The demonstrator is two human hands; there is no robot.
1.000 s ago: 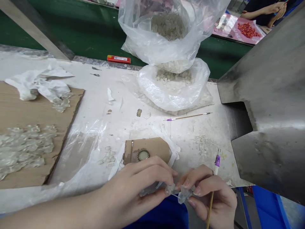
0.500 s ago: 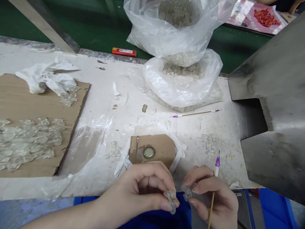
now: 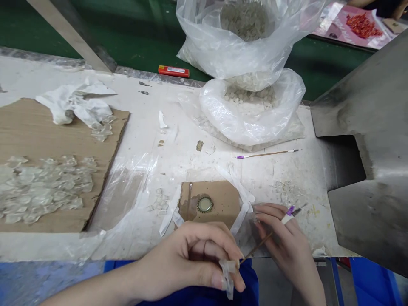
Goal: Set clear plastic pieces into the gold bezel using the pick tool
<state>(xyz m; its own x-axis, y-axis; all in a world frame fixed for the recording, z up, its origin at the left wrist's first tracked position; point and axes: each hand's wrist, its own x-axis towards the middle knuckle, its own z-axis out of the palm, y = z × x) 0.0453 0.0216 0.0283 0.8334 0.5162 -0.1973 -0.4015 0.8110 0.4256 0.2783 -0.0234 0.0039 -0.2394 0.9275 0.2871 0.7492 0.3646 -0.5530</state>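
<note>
My left hand (image 3: pixel 204 259) pinches a small clear plastic piece (image 3: pixel 227 276) between thumb and fingers, just in front of the table edge. To its right, my right hand (image 3: pixel 283 238) is closed around a thin brown stick (image 3: pixel 256 248) with a white and purple fitting (image 3: pixel 288 214) near its upper end. The stick slants down toward the left fingertips; whether its lower end touches the clear piece, I cannot tell. Whether the right fingertips also hold something small is unclear. Beyond the hands lies a cardboard pad (image 3: pixel 225 197) bearing a round metal cap (image 3: pixel 205 205).
Many clear pieces (image 3: pixel 47 185) cover a cardboard sheet (image 3: pixel 63 142) at left. Plastic bags of small pieces (image 3: pixel 251 123) stand at the back. Another purple-ended stick (image 3: pixel 267 154) lies before them. A metal housing (image 3: pixel 376 170) borders the right; a red box (image 3: pixel 174 71) lies behind.
My right hand has moved up and away from the left, and its stick has tipped over toward the left hand. The clear piece in the right fingers no longer shows. The view has shifted slightly.
</note>
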